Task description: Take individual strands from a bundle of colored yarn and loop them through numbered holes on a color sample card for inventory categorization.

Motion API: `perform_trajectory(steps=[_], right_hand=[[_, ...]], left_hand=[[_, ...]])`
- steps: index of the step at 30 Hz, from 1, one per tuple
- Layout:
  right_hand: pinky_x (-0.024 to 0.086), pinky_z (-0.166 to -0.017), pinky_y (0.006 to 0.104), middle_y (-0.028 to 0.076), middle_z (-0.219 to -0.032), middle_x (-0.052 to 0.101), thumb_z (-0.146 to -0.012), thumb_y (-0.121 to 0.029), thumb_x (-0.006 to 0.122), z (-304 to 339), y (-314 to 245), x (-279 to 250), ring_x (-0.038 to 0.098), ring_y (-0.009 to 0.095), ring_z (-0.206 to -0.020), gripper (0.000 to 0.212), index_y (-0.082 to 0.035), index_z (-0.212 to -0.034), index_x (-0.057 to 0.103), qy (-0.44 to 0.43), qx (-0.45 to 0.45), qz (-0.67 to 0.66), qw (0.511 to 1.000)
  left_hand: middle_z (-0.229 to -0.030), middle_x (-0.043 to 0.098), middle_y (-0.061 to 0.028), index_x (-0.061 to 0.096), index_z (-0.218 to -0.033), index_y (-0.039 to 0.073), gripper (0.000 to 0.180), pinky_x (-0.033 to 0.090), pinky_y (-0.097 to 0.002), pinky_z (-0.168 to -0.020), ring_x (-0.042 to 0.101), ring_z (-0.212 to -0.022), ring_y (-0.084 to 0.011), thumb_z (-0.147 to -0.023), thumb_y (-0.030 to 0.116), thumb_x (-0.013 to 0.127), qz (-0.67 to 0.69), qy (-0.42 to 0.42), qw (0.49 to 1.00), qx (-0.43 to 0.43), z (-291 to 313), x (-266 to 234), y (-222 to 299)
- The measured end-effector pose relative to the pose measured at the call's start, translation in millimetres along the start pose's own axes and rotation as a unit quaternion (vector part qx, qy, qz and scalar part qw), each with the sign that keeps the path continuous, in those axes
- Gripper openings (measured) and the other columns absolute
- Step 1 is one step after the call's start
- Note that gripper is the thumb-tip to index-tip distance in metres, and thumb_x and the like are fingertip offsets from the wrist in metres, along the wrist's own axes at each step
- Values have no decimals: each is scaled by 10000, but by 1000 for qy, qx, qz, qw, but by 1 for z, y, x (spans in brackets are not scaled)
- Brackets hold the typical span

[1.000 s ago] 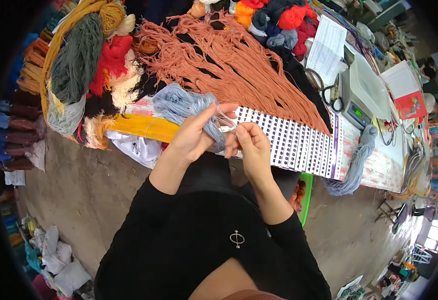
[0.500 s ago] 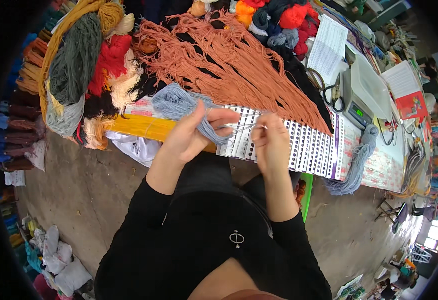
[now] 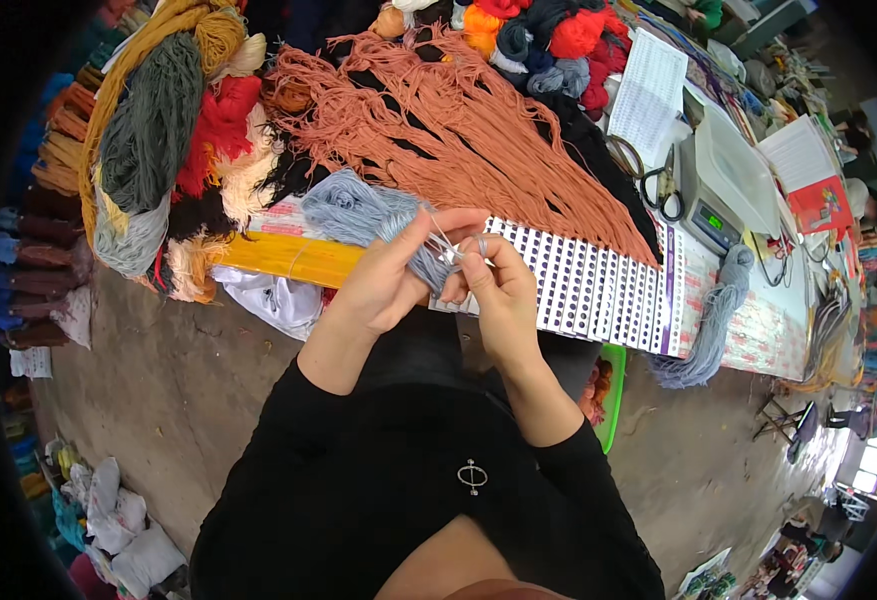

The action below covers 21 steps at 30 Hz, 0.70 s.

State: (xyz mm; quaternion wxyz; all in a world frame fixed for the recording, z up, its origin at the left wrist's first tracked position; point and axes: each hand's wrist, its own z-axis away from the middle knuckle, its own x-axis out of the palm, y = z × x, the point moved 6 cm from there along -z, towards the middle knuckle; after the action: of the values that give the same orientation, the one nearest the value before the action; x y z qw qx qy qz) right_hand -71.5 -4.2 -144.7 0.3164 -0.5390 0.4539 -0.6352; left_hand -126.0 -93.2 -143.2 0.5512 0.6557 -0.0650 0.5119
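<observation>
My left hand [image 3: 388, 275] is curled around one end of a grey-blue yarn skein [image 3: 343, 208], whose bulk lies on the table just beyond it. Pinched between the thumb and forefinger of my right hand [image 3: 503, 290] are a few strands of the same yarn, drawn across the left fingers. Both hands meet over the left end of a white card punched with rows of dark holes [image 3: 588, 285]. Beyond them a wide spread of salmon-coloured yarn [image 3: 478, 130] lies on black cloth.
At the right stand a scale [image 3: 718, 200] and black-handled scissors [image 3: 668, 190]. Another grey-blue skein [image 3: 703, 330] hangs over the front edge. On the left are a dark green skein [image 3: 153, 115], red yarn [image 3: 226, 125] and a yellow bundle [image 3: 293, 257]. A green basket [image 3: 613, 395] sits below the table.
My right hand has moved left and turned, bringing the pinched strands against the left hand. My left fingers have curled further around the skein, which has stayed nearly in place.
</observation>
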Motion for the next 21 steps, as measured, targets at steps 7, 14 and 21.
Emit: perform_trajectory(steps=[7,14,21], right_hand=[[457,-577,227,81,-741,590,-956,-213,454,4,1,-7,596,147,-607,201,-34,-865,440,20,27,-100,994],[450,-569,232,80,-691,573,-963,-225,433,6,2,-12,578,148,-564,221,-42,-839,428,25,21,-71,997],[440,-554,232,78,-652,558,-966,-230,425,8,-2,-11,560,146,-547,224,-39,-848,428,23,20,-58,998]], left_hand=[[-1018,526,-66,463,-1238,-51,485,459,-289,-765,518,-863,-126,-984,341,328,4,64,997,36,2,-8,8],[-860,468,-13,484,-1203,-86,455,465,-262,-710,449,-681,-79,-980,296,377,-31,63,995,73,4,-6,17],[-839,477,-12,484,-1206,-75,450,480,-252,-649,447,-637,-73,-979,298,376,-38,69,994,73,5,-2,18]])
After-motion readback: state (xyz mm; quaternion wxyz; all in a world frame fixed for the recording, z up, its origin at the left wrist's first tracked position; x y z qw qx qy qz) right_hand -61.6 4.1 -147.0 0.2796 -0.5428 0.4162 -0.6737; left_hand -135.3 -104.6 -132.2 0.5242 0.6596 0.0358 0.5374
